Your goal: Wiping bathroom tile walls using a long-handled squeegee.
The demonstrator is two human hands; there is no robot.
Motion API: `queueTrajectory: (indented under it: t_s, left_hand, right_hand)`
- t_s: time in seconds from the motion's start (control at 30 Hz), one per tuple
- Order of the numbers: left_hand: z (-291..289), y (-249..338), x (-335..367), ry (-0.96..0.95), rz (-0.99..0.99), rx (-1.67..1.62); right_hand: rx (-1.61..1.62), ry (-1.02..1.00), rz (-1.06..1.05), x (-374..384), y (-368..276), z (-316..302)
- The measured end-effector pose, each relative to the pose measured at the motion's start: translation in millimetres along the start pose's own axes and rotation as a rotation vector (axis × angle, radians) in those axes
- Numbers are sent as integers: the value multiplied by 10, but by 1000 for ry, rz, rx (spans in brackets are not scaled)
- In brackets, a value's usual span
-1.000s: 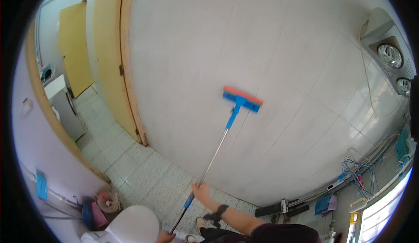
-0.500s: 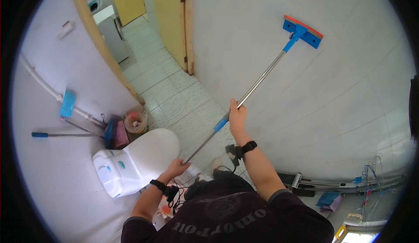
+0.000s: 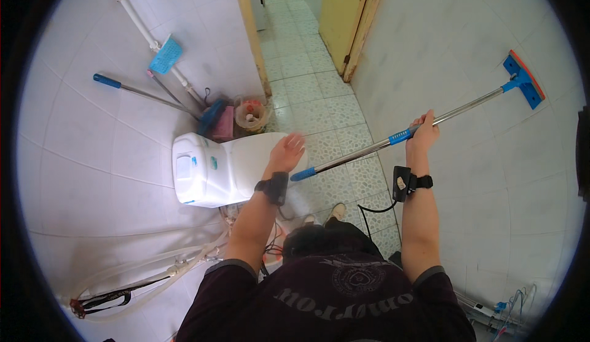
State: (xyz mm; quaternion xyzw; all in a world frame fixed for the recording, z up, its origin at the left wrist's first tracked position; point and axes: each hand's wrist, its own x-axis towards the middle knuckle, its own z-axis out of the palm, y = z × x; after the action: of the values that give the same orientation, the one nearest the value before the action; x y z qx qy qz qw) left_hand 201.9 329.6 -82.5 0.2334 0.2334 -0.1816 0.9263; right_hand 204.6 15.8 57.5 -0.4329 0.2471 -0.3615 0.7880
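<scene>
A long-handled squeegee [image 3: 470,104] slants up to the right, with a steel pole, blue grips and a blue head [image 3: 522,81] edged in orange. That head is at or close to the right-hand tiled wall; contact is hard to judge. My right hand [image 3: 424,133] is wrapped round the pole just above its middle blue grip. Off the pole, my left hand [image 3: 287,153] is slightly blurred, its fingers apart and nothing in them. It hovers over the edge of the white toilet [image 3: 203,173], a little above the pole's blue end grip [image 3: 303,174].
Beside the toilet stand a blue and a pink dustpan [image 3: 223,122] and a bag-lined bin [image 3: 251,114]. A blue-gripped handle [image 3: 107,81] leans on the left wall, near a pipe with a blue basket [image 3: 166,54]. A yellow door [image 3: 339,19] stands ajar ahead.
My left hand has let go of the pole's lower end. The squeegee has swung flatter, its head further right, and my right hand moved with it. The view has turned toward the left.
</scene>
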Motion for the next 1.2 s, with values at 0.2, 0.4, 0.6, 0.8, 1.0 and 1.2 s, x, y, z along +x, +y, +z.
queueTrajectory:
  t_s: [0.2,0.4,0.6,0.8,1.0,1.2]
  left_hand:
    - [-277,-349,225,189,-166,-21]
    - [-230,-444,288,261,-157,31]
    - [-187,-460,379,239,-106,233]
    - [-77,-493,388,232,-58,418]
    - [-125,-493,428,245,-57,435]
    - [297,-543,471,146,-148,-188]
  right_hand:
    - [-43,-29,-19,8,-35,-96]
    - [-55,-15,-43,13,-32,-112]
    - [-41,-7,-32,30,-21,-132]
    - [-66,-15,-28,25,-15,-108]
    - [-76,-2,-28,-11,-10,-76]
    - [-143,18,-118,125,76,-216]
